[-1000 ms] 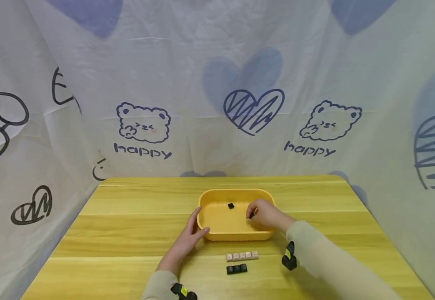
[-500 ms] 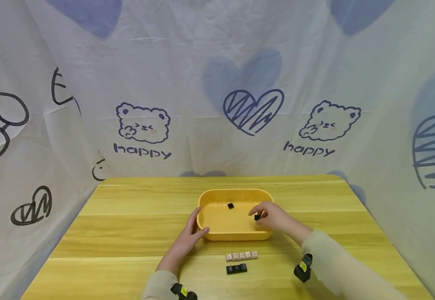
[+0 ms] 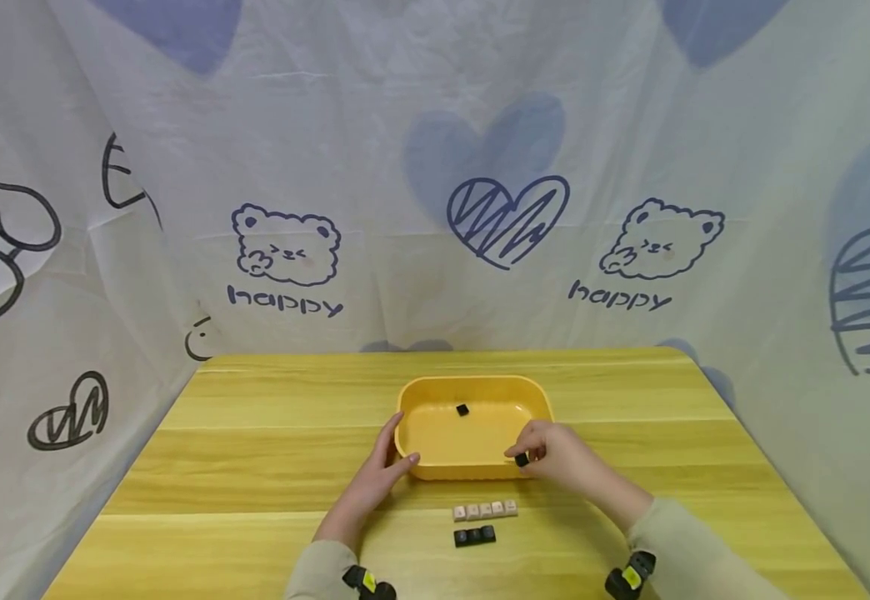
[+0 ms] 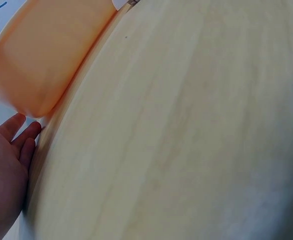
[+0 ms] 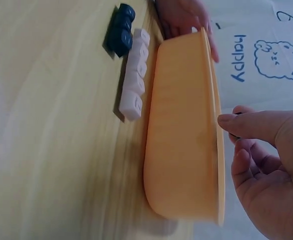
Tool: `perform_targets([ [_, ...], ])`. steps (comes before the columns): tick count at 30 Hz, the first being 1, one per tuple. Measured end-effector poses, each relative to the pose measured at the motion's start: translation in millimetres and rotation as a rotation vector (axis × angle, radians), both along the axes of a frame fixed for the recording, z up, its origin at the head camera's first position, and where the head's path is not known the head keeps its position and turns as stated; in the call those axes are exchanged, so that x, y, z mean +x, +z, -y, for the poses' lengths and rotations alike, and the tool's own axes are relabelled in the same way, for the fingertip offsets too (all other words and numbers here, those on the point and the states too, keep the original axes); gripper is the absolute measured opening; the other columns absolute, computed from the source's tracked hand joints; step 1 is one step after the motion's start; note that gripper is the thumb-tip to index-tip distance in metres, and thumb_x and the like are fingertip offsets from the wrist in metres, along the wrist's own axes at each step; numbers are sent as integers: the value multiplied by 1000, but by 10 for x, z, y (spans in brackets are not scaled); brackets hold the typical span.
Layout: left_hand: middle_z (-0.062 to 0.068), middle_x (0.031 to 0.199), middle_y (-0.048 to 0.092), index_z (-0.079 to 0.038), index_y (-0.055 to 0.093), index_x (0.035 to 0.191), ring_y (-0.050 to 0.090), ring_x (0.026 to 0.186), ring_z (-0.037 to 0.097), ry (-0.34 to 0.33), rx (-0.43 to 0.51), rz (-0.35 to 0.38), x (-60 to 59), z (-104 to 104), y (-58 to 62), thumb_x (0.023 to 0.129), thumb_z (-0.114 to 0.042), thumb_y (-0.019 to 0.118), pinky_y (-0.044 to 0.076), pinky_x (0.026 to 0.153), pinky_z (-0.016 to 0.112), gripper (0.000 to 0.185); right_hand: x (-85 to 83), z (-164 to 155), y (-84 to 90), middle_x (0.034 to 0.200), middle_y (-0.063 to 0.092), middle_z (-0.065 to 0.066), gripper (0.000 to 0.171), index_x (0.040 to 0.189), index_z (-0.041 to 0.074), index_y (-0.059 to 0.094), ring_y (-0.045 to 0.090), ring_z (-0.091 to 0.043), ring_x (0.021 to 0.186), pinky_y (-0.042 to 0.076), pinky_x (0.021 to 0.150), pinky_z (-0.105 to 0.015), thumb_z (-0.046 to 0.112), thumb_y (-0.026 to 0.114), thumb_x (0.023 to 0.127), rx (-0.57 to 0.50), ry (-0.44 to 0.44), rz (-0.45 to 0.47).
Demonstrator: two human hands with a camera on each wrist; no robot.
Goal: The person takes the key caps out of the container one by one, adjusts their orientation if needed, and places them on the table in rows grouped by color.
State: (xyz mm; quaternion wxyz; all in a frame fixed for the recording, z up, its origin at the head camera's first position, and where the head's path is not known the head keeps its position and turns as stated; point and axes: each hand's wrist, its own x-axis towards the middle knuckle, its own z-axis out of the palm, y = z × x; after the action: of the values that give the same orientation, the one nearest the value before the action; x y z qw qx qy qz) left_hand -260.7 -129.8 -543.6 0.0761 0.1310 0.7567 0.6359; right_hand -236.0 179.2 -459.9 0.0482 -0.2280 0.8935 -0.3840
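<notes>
A yellow tray (image 3: 412,404) stands mid-table with one black keycap (image 3: 462,410) lying inside. My left hand (image 3: 382,471) rests on the tray's near left corner, thumb on the rim; its fingers (image 4: 21,137) lie beside the tray (image 4: 46,55). My right hand (image 3: 555,454) pinches another black keycap (image 3: 522,459) over the tray's near right rim. The right wrist view shows that hand (image 5: 266,165) just past the tray rim (image 5: 219,150). Before the tray sit a row of pale keycaps (image 3: 484,510) and a row of black keycaps (image 3: 474,536).
The wooden table (image 3: 255,467) is enclosed by a printed cloth backdrop (image 3: 435,192) behind and at both sides. In the right wrist view the pale keycaps (image 5: 135,82) and the black keycaps (image 5: 120,27) lie close along the tray's side.
My right hand has drawn back from inside the tray toward its near right rim, carrying a black keycap. The left hand has stayed on the tray's corner.
</notes>
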Motion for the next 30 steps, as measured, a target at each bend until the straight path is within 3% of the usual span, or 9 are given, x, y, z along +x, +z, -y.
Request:
perform_targets([
  [7,25,158,16,-18,18,156,12,145,37,-2,-4,-3,17,-8,44,96,-20,63,9,115,53,76,138,-15,-26,94,62,-1,24,101,-1,75,55,-12,77,52,63,-25,-8,75,79,-58,9,37],
  [13,25,158,15,-18,17,156,11,145,38,2,-2,-3,17,-13,41,96,-18,63,9,115,53,75,256,-21,-98,94,56,-1,25,102,-3,75,58,-15,81,54,65,-25,-10,75,78,-99,-22,68],
  [18,25,158,15,-19,18,156,11,145,37,1,-2,-3,17,-5,34,96,-18,63,9,115,53,75,337,-6,-168,93,60,-1,26,101,-3,75,61,-14,80,55,64,-24,-9,76,76,-133,-71,49],
  [24,25,158,17,-18,18,156,14,145,38,0,0,-4,24,-9,52,96,-19,63,10,115,54,75,393,18,-292,91,69,-3,22,96,-1,76,63,-12,79,55,66,-23,-4,79,75,-128,-63,-21],
  [30,25,158,16,-17,17,156,13,145,38,-5,4,-1,36,-11,58,96,-18,63,10,115,54,76,433,58,-428,85,72,1,16,90,5,77,62,-7,74,54,65,-23,4,82,75,-116,-64,13],
])
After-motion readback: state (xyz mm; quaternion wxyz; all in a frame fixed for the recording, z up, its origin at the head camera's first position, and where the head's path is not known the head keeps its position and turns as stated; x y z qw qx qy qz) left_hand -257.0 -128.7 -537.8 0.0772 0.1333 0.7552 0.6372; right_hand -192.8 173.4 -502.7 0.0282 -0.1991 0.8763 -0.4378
